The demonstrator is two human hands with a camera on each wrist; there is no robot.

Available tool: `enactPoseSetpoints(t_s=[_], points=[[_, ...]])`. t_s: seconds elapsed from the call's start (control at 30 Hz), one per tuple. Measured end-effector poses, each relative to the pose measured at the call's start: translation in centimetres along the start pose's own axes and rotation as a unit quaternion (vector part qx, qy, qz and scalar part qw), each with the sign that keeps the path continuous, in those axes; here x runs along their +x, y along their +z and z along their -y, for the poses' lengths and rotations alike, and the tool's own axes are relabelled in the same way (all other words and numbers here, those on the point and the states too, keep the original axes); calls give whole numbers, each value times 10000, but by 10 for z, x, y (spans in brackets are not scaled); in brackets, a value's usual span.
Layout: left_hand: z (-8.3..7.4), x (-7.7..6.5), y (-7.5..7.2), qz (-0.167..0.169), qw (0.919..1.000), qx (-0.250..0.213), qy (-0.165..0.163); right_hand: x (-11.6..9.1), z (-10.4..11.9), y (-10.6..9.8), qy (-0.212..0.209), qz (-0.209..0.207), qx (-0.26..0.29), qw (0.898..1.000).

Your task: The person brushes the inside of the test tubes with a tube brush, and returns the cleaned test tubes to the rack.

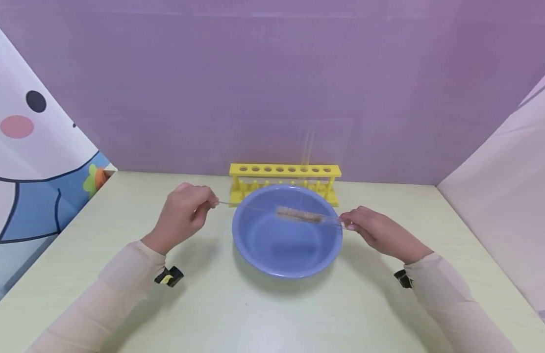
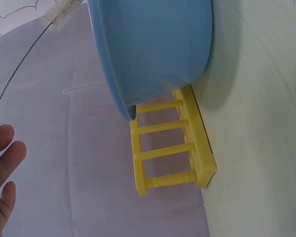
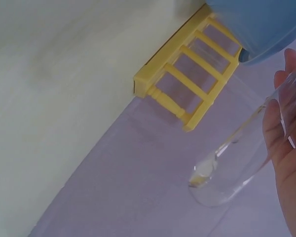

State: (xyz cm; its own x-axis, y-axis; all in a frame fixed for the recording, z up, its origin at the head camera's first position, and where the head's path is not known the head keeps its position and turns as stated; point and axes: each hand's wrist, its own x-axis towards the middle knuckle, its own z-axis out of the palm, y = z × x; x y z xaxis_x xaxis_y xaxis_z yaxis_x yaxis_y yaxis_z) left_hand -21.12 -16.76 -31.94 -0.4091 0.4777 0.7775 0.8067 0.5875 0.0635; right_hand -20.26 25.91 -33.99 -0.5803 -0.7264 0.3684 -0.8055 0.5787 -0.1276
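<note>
In the head view my left hand [image 1: 184,213] pinches the thin twisted-wire handle of a test tube brush [image 1: 294,214], whose pale bristles hang over the blue basin [image 1: 287,272]. The wire and bristles also show in the left wrist view, where the brush [image 2: 61,14] reaches away from the fingertips. My right hand [image 1: 380,233] grips a clear glass test tube [image 3: 237,168] with its rounded end pointing away from the basin. In the head view the tube lies nearly level, its open end toward the left hand, and the brush's right part overlaps it.
Behind the basin stands a yellow test tube rack [image 1: 277,170] with a row of holes. Another clear test tube [image 1: 307,147] stands upright in it. The pale tabletop [image 1: 255,314] ends at a purple backdrop [image 1: 272,88].
</note>
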Motion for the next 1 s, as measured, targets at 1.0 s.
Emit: enactPoseSetpoints(t_s=[1.0], points=[[5,-6,-6,-117,9998,18,-161,-10,-5,-1,50,-167,-127,9998]])
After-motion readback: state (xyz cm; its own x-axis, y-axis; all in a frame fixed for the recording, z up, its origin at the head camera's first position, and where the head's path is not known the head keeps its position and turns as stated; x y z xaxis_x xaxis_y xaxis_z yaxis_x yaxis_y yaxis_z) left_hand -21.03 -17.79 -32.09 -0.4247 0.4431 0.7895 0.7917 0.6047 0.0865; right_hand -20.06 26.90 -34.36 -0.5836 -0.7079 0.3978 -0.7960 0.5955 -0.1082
